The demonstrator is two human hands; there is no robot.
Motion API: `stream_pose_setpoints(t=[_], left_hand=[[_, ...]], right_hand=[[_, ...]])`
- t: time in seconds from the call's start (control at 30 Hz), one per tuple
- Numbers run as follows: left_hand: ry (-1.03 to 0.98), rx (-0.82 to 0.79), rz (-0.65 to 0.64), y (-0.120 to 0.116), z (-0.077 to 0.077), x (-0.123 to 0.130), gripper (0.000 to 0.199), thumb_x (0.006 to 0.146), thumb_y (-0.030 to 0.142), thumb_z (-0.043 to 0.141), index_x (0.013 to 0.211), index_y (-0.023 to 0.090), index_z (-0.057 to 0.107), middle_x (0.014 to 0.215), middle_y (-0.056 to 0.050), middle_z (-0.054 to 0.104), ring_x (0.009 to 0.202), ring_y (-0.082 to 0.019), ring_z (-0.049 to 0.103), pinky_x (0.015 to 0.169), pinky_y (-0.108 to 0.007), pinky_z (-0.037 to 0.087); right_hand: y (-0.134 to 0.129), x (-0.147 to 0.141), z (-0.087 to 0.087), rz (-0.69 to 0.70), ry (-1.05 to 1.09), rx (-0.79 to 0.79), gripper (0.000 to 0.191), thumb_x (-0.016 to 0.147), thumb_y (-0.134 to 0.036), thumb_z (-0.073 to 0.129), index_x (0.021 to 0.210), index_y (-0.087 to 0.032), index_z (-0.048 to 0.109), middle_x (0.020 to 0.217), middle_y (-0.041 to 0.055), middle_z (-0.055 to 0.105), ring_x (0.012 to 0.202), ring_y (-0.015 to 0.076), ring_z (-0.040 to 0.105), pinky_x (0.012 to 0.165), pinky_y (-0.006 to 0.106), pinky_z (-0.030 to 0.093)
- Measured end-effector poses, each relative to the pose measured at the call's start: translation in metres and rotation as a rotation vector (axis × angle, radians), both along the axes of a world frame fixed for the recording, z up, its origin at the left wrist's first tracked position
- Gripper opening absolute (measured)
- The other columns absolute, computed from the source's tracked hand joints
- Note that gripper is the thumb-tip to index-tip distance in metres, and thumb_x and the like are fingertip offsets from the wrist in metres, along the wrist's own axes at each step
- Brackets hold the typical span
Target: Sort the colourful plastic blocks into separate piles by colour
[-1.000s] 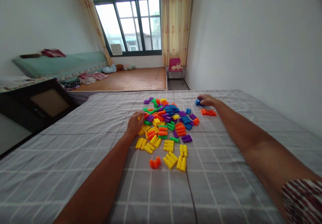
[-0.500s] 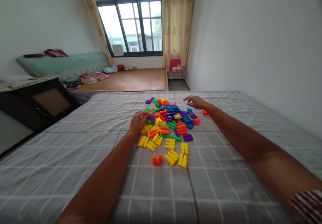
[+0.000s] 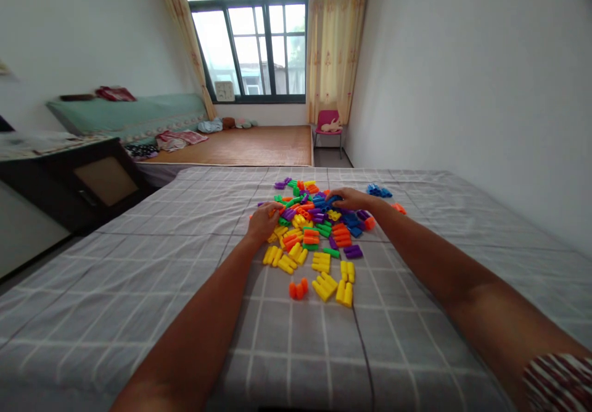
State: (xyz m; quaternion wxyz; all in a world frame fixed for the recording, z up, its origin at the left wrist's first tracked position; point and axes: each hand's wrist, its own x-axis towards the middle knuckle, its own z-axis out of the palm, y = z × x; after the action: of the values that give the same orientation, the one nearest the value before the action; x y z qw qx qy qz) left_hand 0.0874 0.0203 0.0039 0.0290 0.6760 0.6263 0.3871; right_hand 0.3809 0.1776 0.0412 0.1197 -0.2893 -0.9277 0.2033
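Note:
A pile of bullet-shaped plastic toy blocks in several colours lies on the checked sheet. At its left edge, my left hand (image 3: 264, 221) rests with bent fingers around an orange block (image 3: 277, 207). My right hand (image 3: 350, 198) reaches in at the back right, its fingers curled down on a blue block (image 3: 329, 201); part of that block is hidden by the fingers. Close to my right wrist are more blue blocks (image 3: 352, 219). Yellow blocks (image 3: 324, 286) and an orange joined piece (image 3: 298, 288) lie at the near side.
Apart from the pile, a small group of blue blocks (image 3: 379, 190) sits at the back right, near an orange piece (image 3: 398, 208). Beyond the grey checked sheet (image 3: 185, 264) are a low bed (image 3: 259, 144), a pink chair (image 3: 328, 119) and a dark cabinet (image 3: 99, 174) at left.
My right hand has moved left and into the pile's blue blocks. A blue group now shows at the back right, where that hand was. My left hand stays at the pile's left edge.

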Motion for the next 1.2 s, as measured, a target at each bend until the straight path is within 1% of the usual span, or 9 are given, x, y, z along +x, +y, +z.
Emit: stream_pose_setpoints(t=[0.17,0.27,0.43,0.53,0.63,0.8,0.87,1.03,1.2], left_hand=[[0.019,-0.006,-0.005,0.002,0.0,0.0,0.024,0.086,0.02,0.051,0.097,0.022,0.072,0.105,-0.005,0.071,0.102,-0.022,0.063,0.095,-0.038,0.048],[0.033,-0.015,-0.012,0.001,0.0,0.0,0.024,0.086,0.02,0.051,0.098,0.022,0.072,0.104,-0.005,0.071,0.1,-0.022,0.063,0.094,-0.038,0.048],[0.027,-0.024,-0.007,0.0,0.0,0.0,0.024,0.086,0.02,0.052,0.099,0.022,0.072,0.104,-0.006,0.071,0.098,-0.021,0.064,0.093,-0.037,0.049],[0.039,-0.023,-0.014,-0.001,0.0,-0.001,0.024,0.087,0.02,0.051,0.1,0.022,0.071,0.105,-0.005,0.071,0.099,-0.021,0.064,0.094,-0.037,0.049],[0.057,-0.02,-0.02,-0.002,0.0,-0.001,0.024,0.087,0.02,0.051,0.101,0.022,0.071,0.106,-0.005,0.071,0.1,-0.02,0.064,0.095,-0.036,0.048],[0.074,-0.029,-0.018,-0.001,0.0,-0.001,0.024,0.087,0.019,0.051,0.101,0.021,0.071,0.107,-0.006,0.071,0.101,-0.021,0.063,0.095,-0.036,0.049],[0.078,-0.034,-0.018,0.0,0.001,-0.002,0.025,0.086,0.018,0.051,0.101,0.021,0.071,0.108,-0.005,0.071,0.103,-0.021,0.063,0.096,-0.036,0.049],[0.077,-0.031,-0.028,0.001,0.001,-0.004,0.026,0.084,0.017,0.051,0.1,0.022,0.071,0.108,-0.005,0.071,0.106,-0.022,0.063,0.097,-0.038,0.048],[0.054,-0.031,-0.025,0.003,-0.002,-0.008,0.025,0.085,0.022,0.051,0.1,0.023,0.07,0.108,-0.005,0.071,0.103,-0.023,0.064,0.094,-0.038,0.049]], right_hand=[[0.0,0.02,0.013,-0.018,-0.095,-0.254,0.031,0.081,-0.043,0.063,0.094,-0.018,0.075,0.083,0.0024,0.073,0.069,0.0138,0.064,0.066,0.024,0.051],[0.002,0.017,0.014,-0.131,-0.061,-0.173,0.034,0.085,-0.046,0.059,0.088,-0.016,0.075,0.078,0.0041,0.072,0.067,0.0134,0.063,0.063,0.022,0.05],[-0.011,-0.02,0.004,-0.164,0.074,0.031,0.034,0.079,-0.044,0.068,0.104,-0.022,0.072,0.094,0.0046,0.074,0.081,0.0159,0.066,0.07,0.023,0.051],[-0.02,-0.039,0.0,-0.193,0.052,0.046,0.04,0.071,-0.042,0.075,0.107,-0.024,0.07,0.092,0.0037,0.074,0.078,0.017,0.066,0.071,0.025,0.051],[-0.017,-0.037,0.006,-0.226,0.175,-0.043,0.046,0.068,-0.036,0.077,0.112,-0.024,0.067,0.097,0.0045,0.072,0.079,0.017,0.065,0.072,0.027,0.053],[0.014,0.013,0.02,-0.364,0.576,-0.471,0.049,0.07,-0.021,0.066,0.118,-0.025,0.06,0.116,0.0073,0.061,0.081,0.014,0.065,0.073,0.032,0.057],[0.028,0.042,0.019,-0.425,0.706,-0.517,0.049,0.068,-0.016,0.062,0.116,-0.024,0.06,0.116,0.006,0.059,0.081,0.0125,0.064,0.075,0.032,0.057],[0.057,0.116,0.006,-0.601,0.742,-0.38,0.046,0.068,-0.018,0.066,0.114,-0.021,0.061,0.112,0.0079,0.06,0.08,0.0137,0.063,0.075,0.032,0.057],[0.081,0.163,0.002,-0.796,0.369,0.038,0.047,0.066,-0.017,0.071,0.113,-0.014,0.063,0.113,0.0123,0.066,0.088,0.0196,0.065,0.084,0.037,0.053]])
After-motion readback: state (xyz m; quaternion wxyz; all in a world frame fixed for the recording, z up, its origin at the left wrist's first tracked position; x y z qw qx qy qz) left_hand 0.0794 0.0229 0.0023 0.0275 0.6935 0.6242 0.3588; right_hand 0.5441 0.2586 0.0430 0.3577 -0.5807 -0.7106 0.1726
